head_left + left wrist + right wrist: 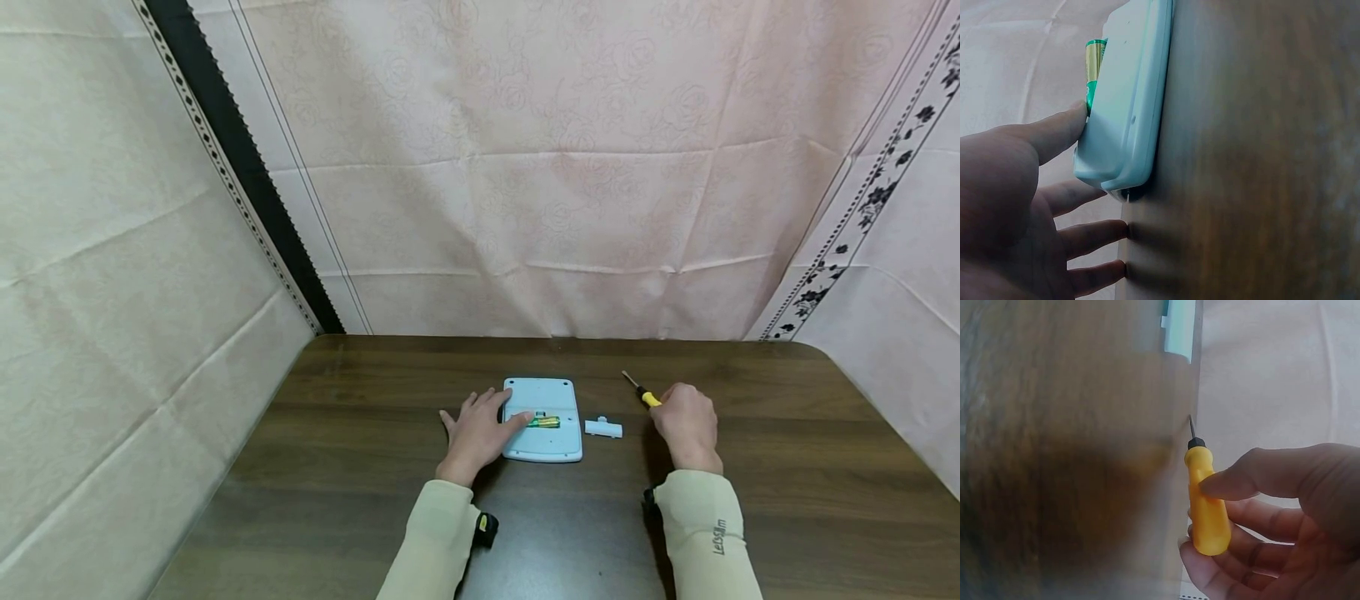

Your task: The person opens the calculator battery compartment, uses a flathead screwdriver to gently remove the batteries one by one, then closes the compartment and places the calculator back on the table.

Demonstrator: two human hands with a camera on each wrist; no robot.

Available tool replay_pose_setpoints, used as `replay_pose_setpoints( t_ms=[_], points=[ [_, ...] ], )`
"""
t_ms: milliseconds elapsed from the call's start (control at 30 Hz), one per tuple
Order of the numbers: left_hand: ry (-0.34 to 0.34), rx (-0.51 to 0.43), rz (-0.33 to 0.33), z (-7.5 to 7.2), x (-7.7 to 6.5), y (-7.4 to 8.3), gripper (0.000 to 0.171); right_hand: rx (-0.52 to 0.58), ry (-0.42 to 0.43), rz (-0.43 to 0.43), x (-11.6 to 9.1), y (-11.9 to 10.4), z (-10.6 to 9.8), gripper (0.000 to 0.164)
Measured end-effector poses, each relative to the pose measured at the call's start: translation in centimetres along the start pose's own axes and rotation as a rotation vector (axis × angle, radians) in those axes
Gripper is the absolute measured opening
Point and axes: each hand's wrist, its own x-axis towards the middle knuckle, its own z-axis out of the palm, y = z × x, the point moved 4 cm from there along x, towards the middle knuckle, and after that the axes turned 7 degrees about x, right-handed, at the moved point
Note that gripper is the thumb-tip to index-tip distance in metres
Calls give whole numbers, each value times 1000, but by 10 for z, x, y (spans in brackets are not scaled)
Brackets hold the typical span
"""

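A flat light-blue device (542, 447) with rounded corners lies on the table, its battery compartment uncovered. Green-and-gold battery cells (549, 422) sit in the compartment; in the left wrist view a battery (1094, 62) stands slightly proud of the casing. My left hand (478, 433) rests at the device's left edge, its thumb tip by the battery and its other fingers spread. The small blue battery cover (603, 428) lies just right of the device. My right hand (688, 427) grips a yellow-handled screwdriver (1210, 515) with a black collar, its thin shaft pointing away to the far left.
The brown wooden table (360, 467) has rounded far corners. Pale patterned cloth (570, 183) hangs behind it and along both sides, with a black band (247, 158) at the left corner.
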Motion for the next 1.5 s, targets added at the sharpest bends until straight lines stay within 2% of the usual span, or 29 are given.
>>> replay_pose_setpoints(
  t_ms=[167, 900, 1233, 1367, 1500],
  points=[
    [0, 6, -3, 1, 1, -1, 66, 0, -33, 27, -1, 2, 2, 23],
    [13, -1, -3, 2, 2, -3, 66, -16, -88, 25, 0, 1, 5, 27],
    [10, -3, -8, 2, 2, -2, 66, -8, -75, 19, -3, -4, 3, 19],
    [7, -1, -6, 2, 1, -2, 66, -5, -33, -41, -4, -12, 3, 31],
    [1, 5, -4, 2, 1, -2, 66, 4, -41, -96, -5, -21, 6, 43]
  ],
)
